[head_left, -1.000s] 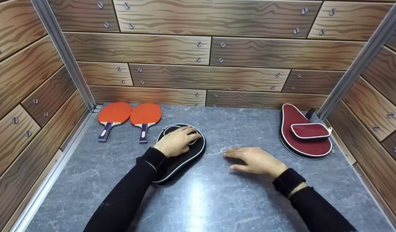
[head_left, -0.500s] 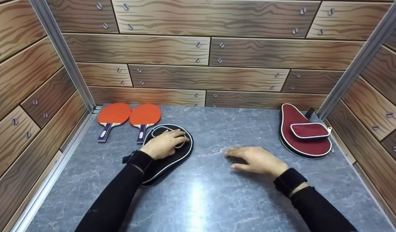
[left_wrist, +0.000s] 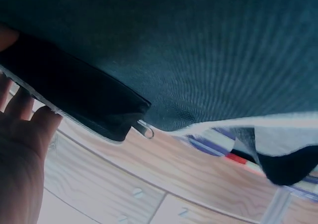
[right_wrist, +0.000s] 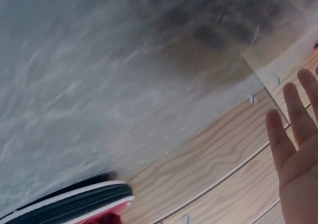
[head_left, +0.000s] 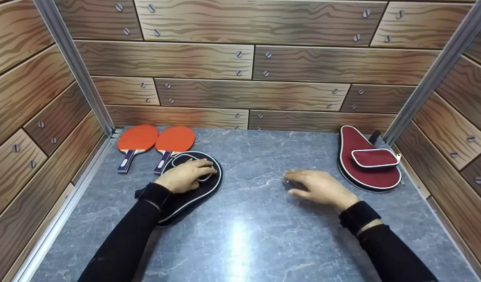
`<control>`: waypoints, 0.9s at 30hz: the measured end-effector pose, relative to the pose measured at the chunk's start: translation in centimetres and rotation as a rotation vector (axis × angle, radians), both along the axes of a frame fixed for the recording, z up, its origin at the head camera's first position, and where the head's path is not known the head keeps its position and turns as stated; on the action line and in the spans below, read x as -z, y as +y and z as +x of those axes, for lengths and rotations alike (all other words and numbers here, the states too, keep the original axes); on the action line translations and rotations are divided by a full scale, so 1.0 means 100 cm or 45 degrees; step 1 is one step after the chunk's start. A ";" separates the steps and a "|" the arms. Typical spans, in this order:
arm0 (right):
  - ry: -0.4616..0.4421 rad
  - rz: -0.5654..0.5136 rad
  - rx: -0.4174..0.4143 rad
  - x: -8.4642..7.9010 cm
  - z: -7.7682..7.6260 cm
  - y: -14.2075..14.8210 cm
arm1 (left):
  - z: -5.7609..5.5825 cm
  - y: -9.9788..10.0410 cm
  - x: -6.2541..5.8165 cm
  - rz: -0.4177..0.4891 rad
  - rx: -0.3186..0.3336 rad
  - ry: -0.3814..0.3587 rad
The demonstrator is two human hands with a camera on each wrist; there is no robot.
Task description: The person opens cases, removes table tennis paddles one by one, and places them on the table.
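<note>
And here, laying the left hand [head_left: 183, 176] across the black case [head_left: 181, 197], left of centre on the worktop [head_left: 272, 235], showing a wide grip with fingers fairly straight over its small pouch [left_wrist: 84, 95]. Catching, from the left wrist, a metal zip pull [left_wrist: 144, 129] at the pouch's end! Seeing just beyond the case an orange paddle [head_left: 176, 139], pointing its purple handle down beside the black edge, but not managing to tell whether touching. Spotting a second orange paddle [head_left: 138, 137] farther left, right beside the first. Over to the other side, holding the right hand [head_left: 320, 187] well apart from the black case, showing another wide grip, carrying nothing. Finding beyond it a red case [head_left: 371, 178], lying near the back right corner, bearing a red pouch [head_left: 375, 158] on top.
</note>
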State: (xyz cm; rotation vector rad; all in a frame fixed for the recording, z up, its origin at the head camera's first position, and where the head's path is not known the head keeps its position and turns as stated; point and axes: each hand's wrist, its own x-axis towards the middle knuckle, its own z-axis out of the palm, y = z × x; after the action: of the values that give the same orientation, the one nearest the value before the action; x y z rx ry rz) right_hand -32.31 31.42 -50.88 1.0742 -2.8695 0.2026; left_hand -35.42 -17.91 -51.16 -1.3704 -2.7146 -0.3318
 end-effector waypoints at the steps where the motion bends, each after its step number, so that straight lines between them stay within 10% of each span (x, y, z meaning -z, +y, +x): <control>1: 0.012 -0.003 0.025 -0.002 -0.002 0.003 | 0.000 -0.002 0.000 -0.002 -0.006 -0.012; 10: 0.125 -0.061 0.295 -0.021 -0.023 0.051 | 0.003 -0.005 -0.002 -0.083 -0.121 -0.166; 27: 0.024 -0.050 0.768 -0.025 -0.036 0.160 | 0.012 -0.002 0.001 -0.213 -0.158 -0.113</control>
State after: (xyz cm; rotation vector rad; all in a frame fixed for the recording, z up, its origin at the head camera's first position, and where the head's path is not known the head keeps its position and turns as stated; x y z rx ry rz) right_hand -35.95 47.43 -48.40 0.1691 -2.9921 0.2030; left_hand -34.25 -18.15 -51.30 -1.2431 -2.9433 -0.1633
